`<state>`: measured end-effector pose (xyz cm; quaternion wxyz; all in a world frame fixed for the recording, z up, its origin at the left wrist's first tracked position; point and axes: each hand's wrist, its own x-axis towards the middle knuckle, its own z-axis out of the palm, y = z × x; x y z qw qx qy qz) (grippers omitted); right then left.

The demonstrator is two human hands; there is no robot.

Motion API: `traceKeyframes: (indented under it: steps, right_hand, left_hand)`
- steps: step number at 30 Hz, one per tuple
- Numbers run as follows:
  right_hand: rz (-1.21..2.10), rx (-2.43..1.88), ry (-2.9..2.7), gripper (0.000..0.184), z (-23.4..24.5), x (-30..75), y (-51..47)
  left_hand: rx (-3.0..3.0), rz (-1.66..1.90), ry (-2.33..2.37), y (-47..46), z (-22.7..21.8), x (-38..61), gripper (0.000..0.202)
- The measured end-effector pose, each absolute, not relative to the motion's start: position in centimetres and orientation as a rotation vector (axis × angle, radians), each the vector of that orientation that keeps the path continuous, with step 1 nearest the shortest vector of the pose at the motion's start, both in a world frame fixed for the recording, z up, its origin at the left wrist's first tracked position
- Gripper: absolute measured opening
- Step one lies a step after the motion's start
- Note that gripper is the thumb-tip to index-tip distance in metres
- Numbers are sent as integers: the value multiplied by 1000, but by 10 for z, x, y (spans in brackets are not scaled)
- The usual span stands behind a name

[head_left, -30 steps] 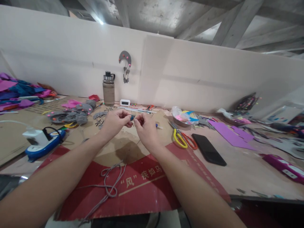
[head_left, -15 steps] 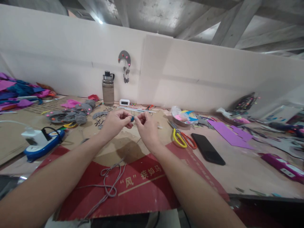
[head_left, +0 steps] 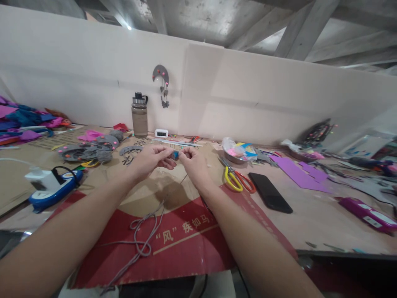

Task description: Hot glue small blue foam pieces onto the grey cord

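Above the cardboard, my left hand and my right hand meet with fingertips pinched. A small blue piece sits between them, gripped from both sides; its exact kind is too small to make out. A thin grey cord lies in loose loops on the red part of the cardboard. One strand of it rises toward the underside of my right hand, where its end is hidden.
Right of my hands lie scissors with yellow and red handles, a black phone and purple sheets. A bowl stands behind. To the left are a blue power strip, grey felt pieces and a water bottle.
My fingers have shifted slightly around the blue piece, and more of it shows between them. The view has moved a little; the cord lies as before.
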<state>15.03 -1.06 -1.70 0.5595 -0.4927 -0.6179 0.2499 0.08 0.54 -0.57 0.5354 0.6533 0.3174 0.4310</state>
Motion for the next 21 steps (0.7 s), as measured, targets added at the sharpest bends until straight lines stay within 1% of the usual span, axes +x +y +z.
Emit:
traceKeyframes:
  steps: [6,12,17,21]
  right_hand:
    - [604,-1165,-1483,10,-19,152,-9]
    - [557,-1164,-1560,11,-27,152,-8]
    - [294,-1175,-1677,7,-28,152,-11]
    - [101,-1145,-1808,6,-27,151,-14]
  left_hand:
    - [1513,1038,784,6,-6,-2,28]
    - [1696,1091,883,8,-6,-2,31]
    - [2093,1049,1106,1,-2,-1,25]
    - [2365,1097,1186,-4,-1,0,19]
